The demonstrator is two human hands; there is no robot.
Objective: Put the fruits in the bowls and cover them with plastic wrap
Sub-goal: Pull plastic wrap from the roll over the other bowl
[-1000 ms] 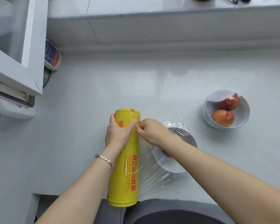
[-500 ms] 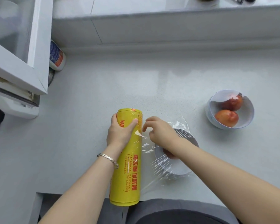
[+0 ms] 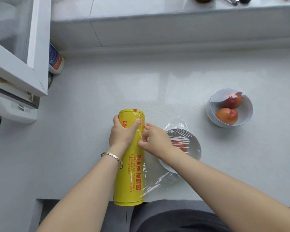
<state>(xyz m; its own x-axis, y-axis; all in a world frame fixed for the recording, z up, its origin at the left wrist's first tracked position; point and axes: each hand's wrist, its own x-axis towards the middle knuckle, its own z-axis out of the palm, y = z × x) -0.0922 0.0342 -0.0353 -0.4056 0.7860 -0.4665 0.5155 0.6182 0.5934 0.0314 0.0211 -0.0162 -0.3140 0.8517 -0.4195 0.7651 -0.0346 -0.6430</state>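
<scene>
A big yellow roll of plastic wrap (image 3: 131, 173) lies on the white counter, its near end over the front edge. My left hand (image 3: 121, 131) grips the roll's far end. My right hand (image 3: 155, 139) pinches the clear film (image 3: 155, 181) at the roll's right side. That film stretches over a white bowl (image 3: 193, 144) just right of the roll, with red fruit inside, partly hidden by my right wrist. A second white bowl (image 3: 211, 113), uncovered, stands farther right with two red-orange fruits (image 3: 227, 116).
A white bottle (image 3: 55, 60) with a blue and red label stands at the back left by an open white window frame (image 3: 38, 64). A raised ledge (image 3: 157, 29) runs along the back. The counter's front edge (image 3: 74, 199) is close to my body.
My right hand drew a little away from the roll, then came back to the film at the roll's side. My left hand stayed on the roll.
</scene>
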